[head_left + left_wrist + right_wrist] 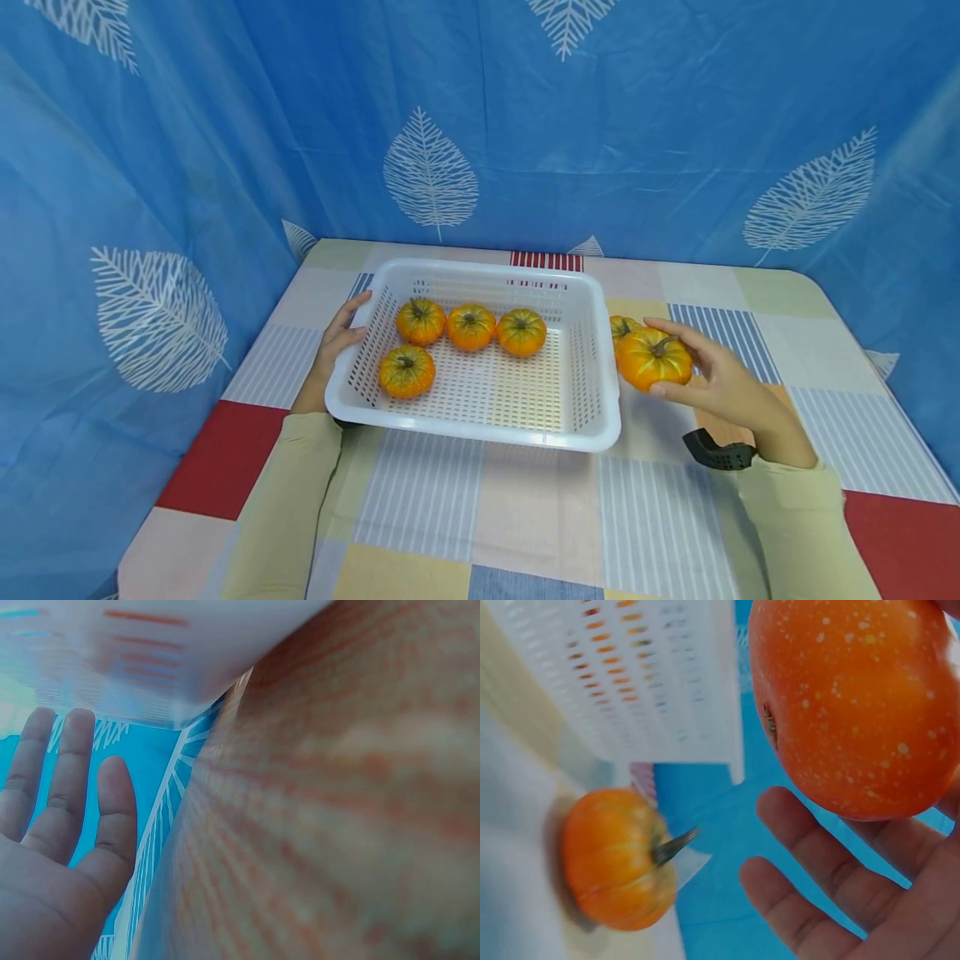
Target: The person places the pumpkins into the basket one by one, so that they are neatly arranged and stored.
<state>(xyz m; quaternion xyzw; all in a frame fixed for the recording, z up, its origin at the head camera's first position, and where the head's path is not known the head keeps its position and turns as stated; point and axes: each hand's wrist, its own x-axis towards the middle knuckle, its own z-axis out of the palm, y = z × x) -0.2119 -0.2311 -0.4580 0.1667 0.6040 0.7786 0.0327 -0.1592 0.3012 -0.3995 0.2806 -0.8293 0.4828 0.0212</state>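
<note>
My right hand [723,379] holds a small orange pumpkin [651,362] between thumb and fingers, just beyond the right wall of a white plastic basket [480,431]. Spotted orange skin on this pumpkin shows close up in the right wrist view, above several extended fingers [840,870]. Behind it, a second pumpkin [619,859] sits on the tablecloth beside the basket, partly hidden in the head view. My left hand [330,354] is at the basket's left side, fingertips right at the rim. In the left wrist view its fingers [71,780] are nearly straight, beneath the basket's wall.
Inside the basket, several orange pumpkins [470,326] lie toward the left and back, one of them [407,372] nearer the front left. A patchwork tablecloth [532,517] covers the table. Blue curtains [637,150] with white leaf prints hang behind and at the sides.
</note>
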